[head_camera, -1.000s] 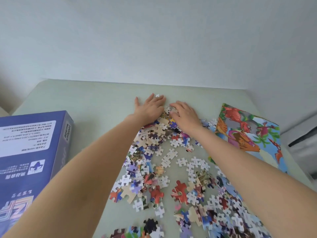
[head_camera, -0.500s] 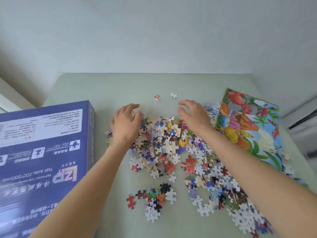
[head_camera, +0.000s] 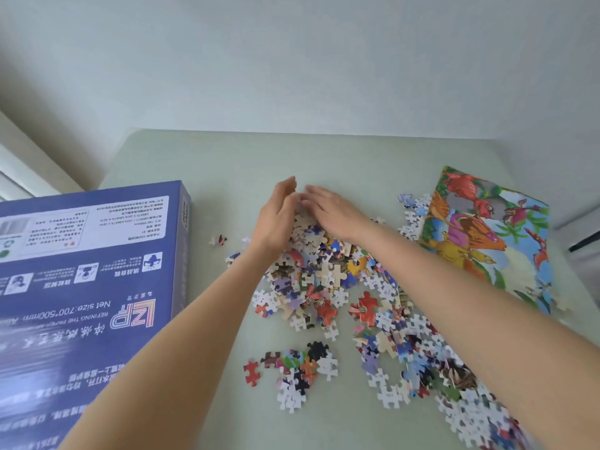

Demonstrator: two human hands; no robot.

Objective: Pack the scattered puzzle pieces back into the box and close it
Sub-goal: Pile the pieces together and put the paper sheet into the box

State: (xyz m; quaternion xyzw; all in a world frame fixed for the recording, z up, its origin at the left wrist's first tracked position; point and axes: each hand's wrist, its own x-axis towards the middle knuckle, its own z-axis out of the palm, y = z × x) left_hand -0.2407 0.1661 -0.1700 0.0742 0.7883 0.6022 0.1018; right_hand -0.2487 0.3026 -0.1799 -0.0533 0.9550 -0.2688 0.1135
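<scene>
Scattered puzzle pieces [head_camera: 328, 280] lie in a loose heap across the middle of the pale green table [head_camera: 227, 164], trailing toward the near right corner. A smaller cluster [head_camera: 298, 371] sits apart nearer to me. My left hand [head_camera: 279, 216] and my right hand [head_camera: 334, 209] meet at the far end of the heap, fingers fairly straight, cupped around the pieces and touching at the fingertips. The blue puzzle box [head_camera: 81, 287] lies on the left of the table, printed side up, closed side showing.
A colourful reference picture with birds [head_camera: 487, 235] lies flat at the right of the table, pieces along its left edge. Two stray pieces [head_camera: 219, 240] sit between the box and the heap. A white wall stands behind the table's far edge.
Both hands came together at the far end of the heap, sweeping in the two stray pieces that lay beyond it. The heap is pushed tighter and the camera view shifted.
</scene>
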